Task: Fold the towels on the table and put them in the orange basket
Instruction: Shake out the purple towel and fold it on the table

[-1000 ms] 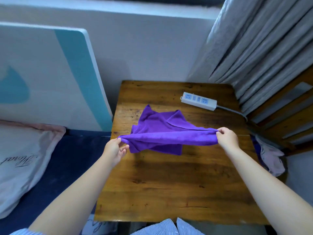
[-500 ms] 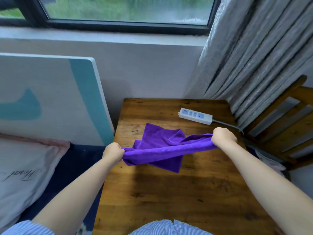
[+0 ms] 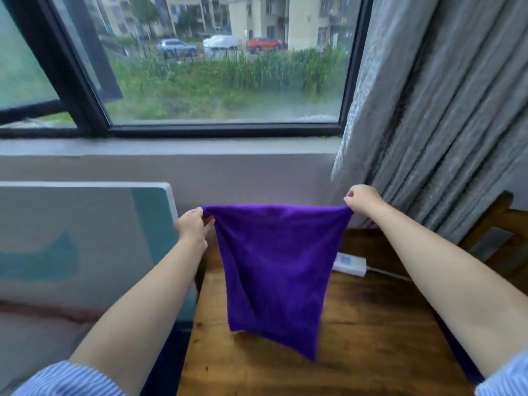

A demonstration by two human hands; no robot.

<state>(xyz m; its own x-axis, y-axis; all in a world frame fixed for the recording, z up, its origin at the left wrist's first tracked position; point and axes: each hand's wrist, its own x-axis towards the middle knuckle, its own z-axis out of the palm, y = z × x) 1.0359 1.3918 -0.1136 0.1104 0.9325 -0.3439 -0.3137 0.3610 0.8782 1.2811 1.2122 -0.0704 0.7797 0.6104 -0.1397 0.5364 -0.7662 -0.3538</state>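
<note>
Before a rain-streaked window (image 3: 228, 61) and grey curtain (image 3: 434, 110), a wooden table (image 3: 357, 324) holds a white power strip (image 3: 353, 264). The left hand (image 3: 193, 227) and right hand (image 3: 361, 198) each pinch a top corner of a purple towel (image 3: 274, 270), which hangs in the air and partly hides the strip.

One purple cloth towel (image 3: 275, 270), two bare hands, one brown wooden table (image 3: 371, 332), one white plastic power strip (image 3: 350, 263) at two o'clock, one grey pleated curtain (image 3: 434, 115).

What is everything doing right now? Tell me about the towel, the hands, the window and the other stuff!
purple towel: held up by its top corners, hanging unfolded above the table
left hand: grips the towel's top left corner
right hand: pinches the towel's top right corner
window: right pane shut; left side unclear
curtain: drawn aside, bunched in folds
power strip: lying on the wooden table, partly hidden by the towel
</note>
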